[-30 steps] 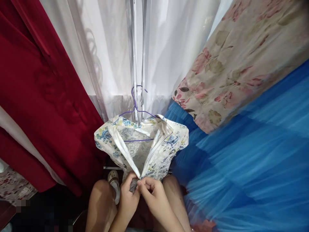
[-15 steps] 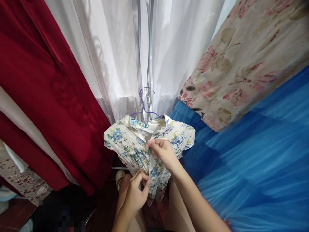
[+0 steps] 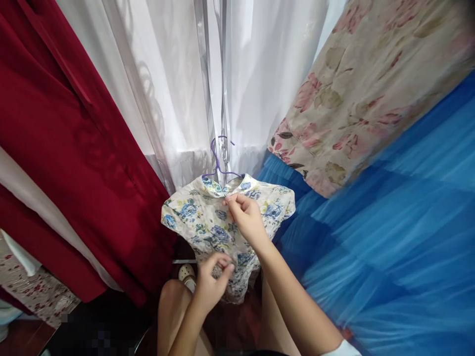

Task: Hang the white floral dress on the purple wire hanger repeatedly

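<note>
A cream blouse [image 3: 218, 235] with blue and yellow flowers hangs in front of me on a purple hanger [image 3: 218, 165]. Just below its collar, my right hand [image 3: 245, 215] is closed in a pinch on the front edge of the neckline. Lower down, my left hand [image 3: 215, 277] has thumb and forefinger pressed together at the blouse's front, over its lower part. The fingertips there are slightly blurred. Between the two hands the front panels lie together.
White curtains [image 3: 174, 74] with pale ribbons hang behind the hanger. Dark red fabric [image 3: 85, 148] drapes on the left. On the right hang a pink-flowered beige cloth [image 3: 356, 113] and layered blue tulle [image 3: 371, 247]. A cream clog [image 3: 186, 273] shows below, beside my bare legs.
My right hand has moved up to the collar, and the neckline gap has closed. The left hand has risen slightly. The blouse front now lies flatter, and my left knee has shifted left.
</note>
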Available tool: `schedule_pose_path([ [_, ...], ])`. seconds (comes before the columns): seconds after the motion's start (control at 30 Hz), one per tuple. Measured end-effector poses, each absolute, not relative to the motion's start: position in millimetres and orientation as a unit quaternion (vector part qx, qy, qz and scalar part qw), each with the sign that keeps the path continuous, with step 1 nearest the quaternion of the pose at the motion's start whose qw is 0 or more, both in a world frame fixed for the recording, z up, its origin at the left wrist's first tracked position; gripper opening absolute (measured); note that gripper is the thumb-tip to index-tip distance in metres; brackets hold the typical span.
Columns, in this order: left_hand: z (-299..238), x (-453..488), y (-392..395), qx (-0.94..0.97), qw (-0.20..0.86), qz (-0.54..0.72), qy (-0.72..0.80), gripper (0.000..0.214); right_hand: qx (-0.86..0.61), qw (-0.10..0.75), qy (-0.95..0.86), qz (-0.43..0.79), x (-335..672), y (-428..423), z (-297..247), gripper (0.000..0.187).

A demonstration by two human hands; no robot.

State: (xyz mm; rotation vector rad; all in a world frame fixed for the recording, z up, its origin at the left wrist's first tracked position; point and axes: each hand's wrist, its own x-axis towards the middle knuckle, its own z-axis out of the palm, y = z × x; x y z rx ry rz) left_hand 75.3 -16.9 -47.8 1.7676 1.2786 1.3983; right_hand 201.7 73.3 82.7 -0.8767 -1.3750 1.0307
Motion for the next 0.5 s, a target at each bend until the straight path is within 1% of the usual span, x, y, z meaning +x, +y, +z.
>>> schedule_pose_path([
  [0.07,-9.4,62.9,-5.6,0.628,0.225,0.581,0.466,0.013,-0.37,0.578,-0.579,0.44,203.0,65.6,80.1,0.035],
  [0.1,11.8,58.0,1.6,0.627,0.205,0.597,0.458,0.021,-0.367,0.582,-0.578,0.44,204.0,61.6,81.3,0.035],
  [0.17,51.7,53.2,18.4,0.647,0.175,0.595,0.443,0.037,-0.357,0.584,-0.581,0.441,206.1,54.1,87.3,0.034],
  [0.2,68.1,53.6,27.0,0.664,0.161,0.588,0.433,0.037,-0.352,0.581,-0.585,0.443,207.0,51.2,91.0,0.033],
  [0.27,90.7,59.0,41.2,0.706,0.148,0.555,0.415,0.025,-0.346,0.575,-0.595,0.442,208.5,48.4,95.5,0.032],
  [0.3,96.9,63.1,45.8,0.721,0.138,0.541,0.409,0.018,-0.348,0.572,-0.604,0.433,209.1,49.0,95.1,0.031],
  [0.37,101.9,70.9,50.1,0.732,0.108,0.535,0.407,0.014,-0.368,0.57,-0.625,0.385,210.1,54.5,87.5,0.03],
  [0.43,102.6,73.4,50.7,0.705,0.074,0.573,0.411,0.012,-0.405,0.559,-0.649,0.321,211.7,63.3,72.6,0.028],
  [0.5,103.7,65.5,53.4,0.646,0.048,0.639,0.415,0.013,-0.437,0.531,-0.668,0.285,214.4,70.3,55.4,0.027],
])
